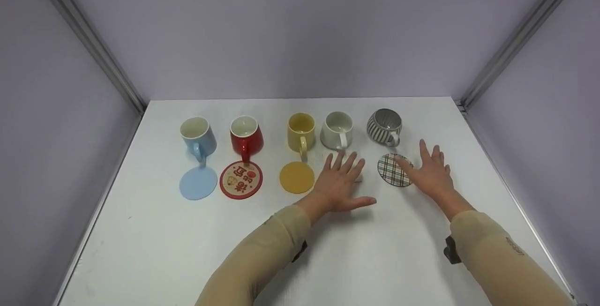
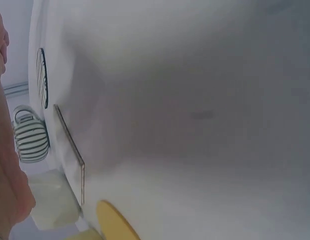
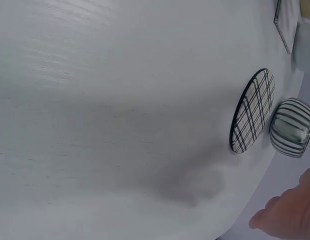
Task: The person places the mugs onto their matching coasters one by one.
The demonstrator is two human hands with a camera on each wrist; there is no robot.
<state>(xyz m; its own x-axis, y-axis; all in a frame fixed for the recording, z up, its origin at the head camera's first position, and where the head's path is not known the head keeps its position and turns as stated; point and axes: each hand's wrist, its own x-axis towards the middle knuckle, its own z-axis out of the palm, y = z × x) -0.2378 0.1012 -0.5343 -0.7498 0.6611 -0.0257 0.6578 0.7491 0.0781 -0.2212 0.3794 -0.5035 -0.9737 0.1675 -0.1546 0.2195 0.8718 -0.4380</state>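
Near the table's (image 1: 140,240) far edge stand a blue mug (image 1: 198,139), red mug (image 1: 251,142) and yellow mug (image 1: 296,142) behind round coasters (image 1: 198,183). The left hand (image 1: 338,186), fingers fanned wide, holding nothing, hides most of a thin, angular coaster (image 2: 70,157) before the glossy white mug (image 1: 333,135). Toward the right edge, the right hand (image 1: 430,175), likewise splayed, overlaps a round plaid coaster (image 1: 392,171) before the bulging striped mug (image 1: 380,131). Both wrist views crop the hands.

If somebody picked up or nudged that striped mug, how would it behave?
The striped mug would probably stay rigid and could chip if dropped, as its shiny wall looks ceramic. Its bulging sides might feel slippery, though the handle offers a hold. Standing upright, it would likely slide under a gentle push rather than tip.
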